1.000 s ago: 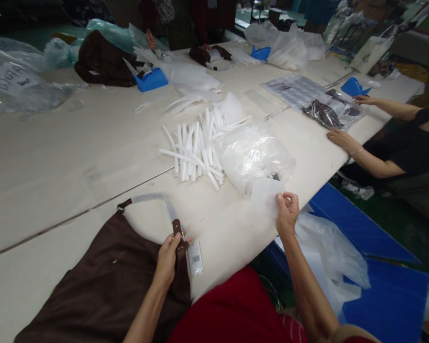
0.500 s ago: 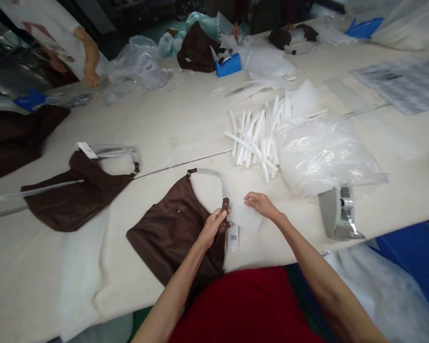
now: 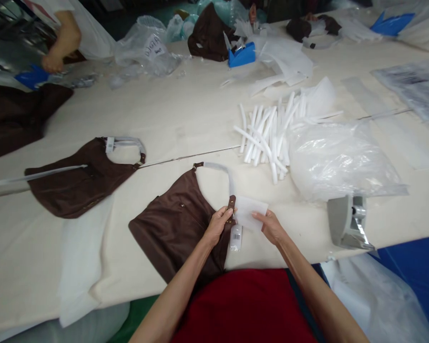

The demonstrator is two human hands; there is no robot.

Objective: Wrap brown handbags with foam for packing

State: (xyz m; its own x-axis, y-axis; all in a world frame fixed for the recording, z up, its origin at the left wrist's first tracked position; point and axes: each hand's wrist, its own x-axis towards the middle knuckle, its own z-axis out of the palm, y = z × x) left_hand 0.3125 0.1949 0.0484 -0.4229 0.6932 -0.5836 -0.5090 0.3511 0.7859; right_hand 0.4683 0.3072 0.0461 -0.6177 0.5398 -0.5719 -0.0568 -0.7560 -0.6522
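Observation:
A dark brown handbag (image 3: 175, 219) lies on the table in front of me, its strap (image 3: 219, 166) wrapped in pale covering and looped away from me. My left hand (image 3: 219, 223) grips the strap's buckle end at the bag's right corner. Between thumb and fingers, my right hand (image 3: 270, 225) pinches a thin white foam sheet (image 3: 248, 212). The sheet's left edge reaches the buckle by my left fingers; whether it is tucked behind the buckle I cannot tell. A barcode tag (image 3: 236, 237) in clear plastic hangs just below my left hand.
Several white foam tubes (image 3: 262, 136) lie piled beyond my hands, beside a clear plastic bag (image 3: 339, 162). A grey tape dispenser (image 3: 346, 221) stands near the table's front edge at right. Another brown handbag (image 3: 78, 178) lies at left. Across the table, a person's arm (image 3: 66, 40) shows.
My right hand has turned and now holds the foam sheet by its right side, with the sheet drawn flatter. My left hand keeps its grip at the buckle. The view has shifted slightly.

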